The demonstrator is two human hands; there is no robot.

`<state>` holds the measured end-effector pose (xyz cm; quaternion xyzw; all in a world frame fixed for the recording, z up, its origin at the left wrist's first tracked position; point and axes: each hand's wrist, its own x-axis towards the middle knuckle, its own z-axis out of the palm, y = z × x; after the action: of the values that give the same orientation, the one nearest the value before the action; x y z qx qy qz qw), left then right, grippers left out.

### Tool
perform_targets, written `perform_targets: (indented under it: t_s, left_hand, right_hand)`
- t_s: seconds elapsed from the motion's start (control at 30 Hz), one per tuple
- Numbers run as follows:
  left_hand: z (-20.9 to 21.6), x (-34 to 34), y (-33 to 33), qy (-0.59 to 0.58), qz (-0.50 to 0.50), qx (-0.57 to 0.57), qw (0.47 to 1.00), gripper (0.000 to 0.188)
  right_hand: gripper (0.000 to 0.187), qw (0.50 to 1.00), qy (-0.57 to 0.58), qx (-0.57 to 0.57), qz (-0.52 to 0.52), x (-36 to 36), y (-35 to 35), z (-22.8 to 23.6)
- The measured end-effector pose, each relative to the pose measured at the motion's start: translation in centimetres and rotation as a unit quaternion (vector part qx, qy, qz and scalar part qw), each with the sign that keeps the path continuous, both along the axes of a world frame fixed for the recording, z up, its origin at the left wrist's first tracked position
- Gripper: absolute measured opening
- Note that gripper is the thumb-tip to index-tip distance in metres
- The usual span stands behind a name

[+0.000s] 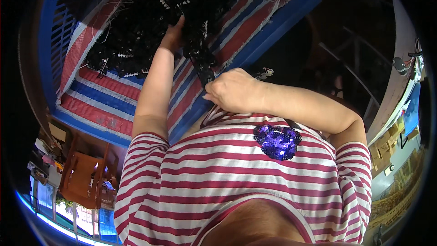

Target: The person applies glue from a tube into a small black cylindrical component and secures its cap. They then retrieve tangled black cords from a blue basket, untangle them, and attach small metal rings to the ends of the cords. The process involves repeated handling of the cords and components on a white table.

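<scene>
A large tangled heap of small black parts with silvery bits (136, 27) fills the upper part of the lined crate. My left hand (173, 36) reaches into this heap. One of its digits points up and away, while its other fingers are lost among the dark parts and shade. From the heap a black strand of linked parts (200, 57) runs down over the crate's near edge. Closed around the lower end of that strand is my right hand (232, 90), knuckles up, held close to my striped shirt. The exact kind of the black parts is too dark to make out.
The blue plastic crate (268, 41) has slotted walls and a red, white and blue striped woven lining (102, 95) with frayed edges. A wooden chair (82, 180) stands at the lower left. Dark metal bars (348, 70) show at the right.
</scene>
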<state>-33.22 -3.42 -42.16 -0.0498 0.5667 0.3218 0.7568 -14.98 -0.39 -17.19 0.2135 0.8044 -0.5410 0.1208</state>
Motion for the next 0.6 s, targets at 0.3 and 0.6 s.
perform_targets:
  t_s: [0.3,0.6]
  left_hand:
    - [3.1,0.4,-1.9,-0.235,0.114,-0.085,0.962,0.063]
    - [9.5,-2.0,-5.0,-0.317,0.192,-0.103,0.923,0.058]
  right_hand:
    - [0.025,0.999,0.015,0.008,-0.044,-1.5,0.3,-0.2]
    - [0.013,0.997,-0.006,0.022,0.070,-6.5,-1.3,-3.0]
